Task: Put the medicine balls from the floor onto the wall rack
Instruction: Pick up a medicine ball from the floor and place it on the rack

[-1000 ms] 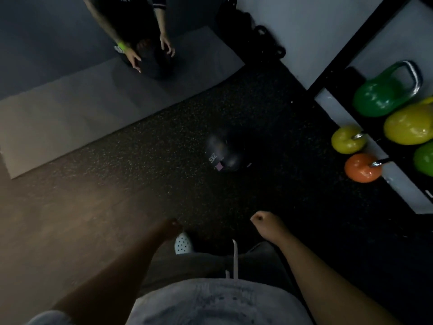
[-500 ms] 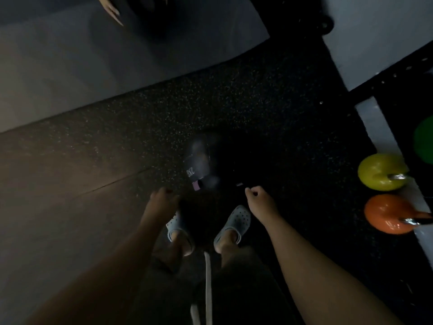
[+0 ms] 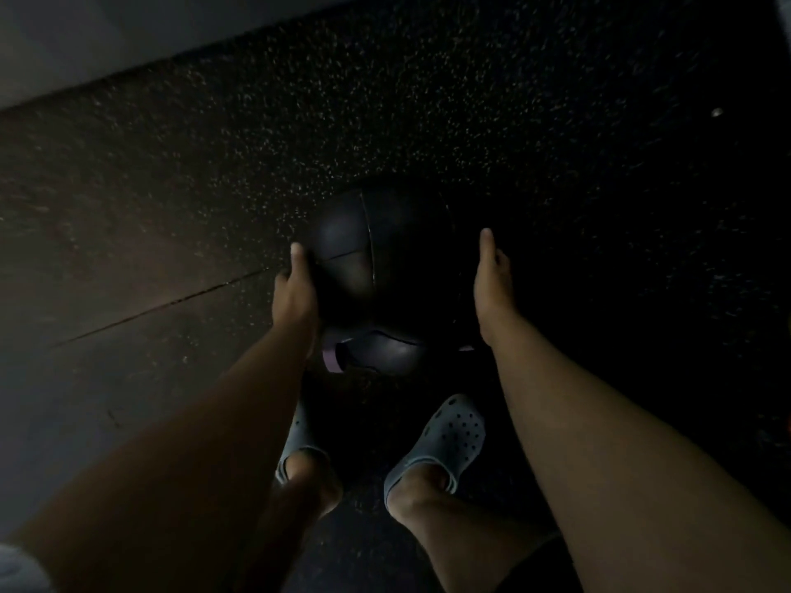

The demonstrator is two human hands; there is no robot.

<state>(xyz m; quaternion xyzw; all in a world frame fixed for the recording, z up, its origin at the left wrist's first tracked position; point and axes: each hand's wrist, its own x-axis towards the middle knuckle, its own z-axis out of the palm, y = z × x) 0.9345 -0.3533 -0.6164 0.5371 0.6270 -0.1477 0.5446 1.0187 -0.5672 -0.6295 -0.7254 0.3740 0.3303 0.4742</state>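
Observation:
A black medicine ball [image 3: 385, 284] with a small purple label near its lower left lies on the dark speckled floor just ahead of my feet. My left hand [image 3: 295, 293] presses flat against the ball's left side, fingers pointing away from me. My right hand [image 3: 492, 284] lies along the ball's right side, fingers straight. The ball sits between both palms. The wall rack is out of view.
My two feet in grey clogs [image 3: 441, 438] stand right behind the ball. A lighter grey mat [image 3: 107, 40] covers the far left corner. The black rubber floor [image 3: 556, 122] stretches ahead and to the right.
I have bent down closer to the floor. Both fists opened and moved forward onto the ball's two sides. The kettlebells and the other person have left the view.

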